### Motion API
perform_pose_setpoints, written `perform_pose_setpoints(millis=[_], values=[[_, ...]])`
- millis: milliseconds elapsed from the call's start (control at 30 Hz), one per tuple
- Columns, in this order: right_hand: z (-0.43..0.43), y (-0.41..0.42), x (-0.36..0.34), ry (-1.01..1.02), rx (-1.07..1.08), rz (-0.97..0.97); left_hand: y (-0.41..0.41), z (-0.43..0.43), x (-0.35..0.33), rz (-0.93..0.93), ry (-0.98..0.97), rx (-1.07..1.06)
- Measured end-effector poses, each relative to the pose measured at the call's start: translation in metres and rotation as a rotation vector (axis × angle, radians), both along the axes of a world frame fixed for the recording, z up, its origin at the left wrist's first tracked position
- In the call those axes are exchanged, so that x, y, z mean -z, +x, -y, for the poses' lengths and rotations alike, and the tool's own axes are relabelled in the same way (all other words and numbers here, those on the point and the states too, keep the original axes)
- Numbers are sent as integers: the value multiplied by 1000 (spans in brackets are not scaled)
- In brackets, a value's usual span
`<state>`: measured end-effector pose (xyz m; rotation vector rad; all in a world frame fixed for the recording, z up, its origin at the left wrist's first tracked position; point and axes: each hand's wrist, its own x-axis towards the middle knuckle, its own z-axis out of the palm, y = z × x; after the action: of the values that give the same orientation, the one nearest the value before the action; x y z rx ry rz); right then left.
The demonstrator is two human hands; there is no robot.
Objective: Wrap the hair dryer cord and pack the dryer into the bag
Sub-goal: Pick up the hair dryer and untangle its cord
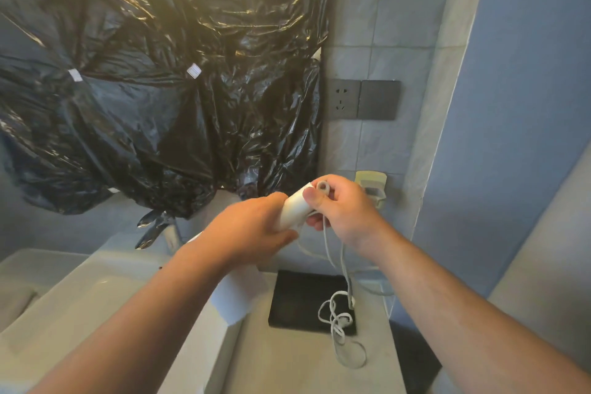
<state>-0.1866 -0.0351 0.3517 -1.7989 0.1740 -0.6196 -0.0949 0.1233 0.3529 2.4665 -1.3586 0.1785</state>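
I hold a white hair dryer [293, 208] up in front of the tiled wall, handle end pointing up and to the right. My left hand [252, 230] grips its lower part; the dryer's body is mostly hidden behind that hand. My right hand [342, 211] pinches the handle end and a loop of the white cord [323, 186]. The rest of the cord [340, 320] hangs down and lies in loose tangled loops on the counter and across a flat black bag [300, 297].
A white sink basin [80, 291] sits at the left of the grey counter [287, 358]. Black plastic sheeting [160, 89] covers the wall above. A dark wall socket [343, 99] and a pale wall holder [372, 185] are at the right.
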Motion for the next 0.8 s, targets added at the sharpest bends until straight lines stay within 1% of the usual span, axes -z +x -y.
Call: perform_pose_setpoints(millis=[33, 67, 133, 200, 333, 400, 500, 533, 600, 700, 800], values=[[-3, -2, -3, -17, -10, 7, -1, 1, -3, -160, -66, 16], [-4, -3, -6, -34, -20, 7, -2, 2, -4, -235, -136, 45], [-3, -7, -13, -75, -45, -22, -4, -2, -4, -235, -200, 71], [-1, -12, -17, -128, -71, -76, -4, -4, -3, -232, -242, 43], [1, -26, -20, -276, 33, -143, -6, -5, -10, -311, -358, -40], [0, -32, -20, -325, 83, -132, -8, -6, -14, -372, -394, -70], [-2, -43, -16, -369, 70, -75, -8, -7, -18, -439, -503, -99], [-4, -48, -15, -343, 57, -77, -9, -7, -21, -480, -551, -87], [-9, -56, -8, -315, 22, -147, -12, -7, -27, -588, -646, -39], [-17, -58, 9, -390, -12, -285, -19, -5, -34, -749, -769, 47], [-21, -63, 18, -377, 6, -325, -28, -5, -40, -849, -873, 75]])
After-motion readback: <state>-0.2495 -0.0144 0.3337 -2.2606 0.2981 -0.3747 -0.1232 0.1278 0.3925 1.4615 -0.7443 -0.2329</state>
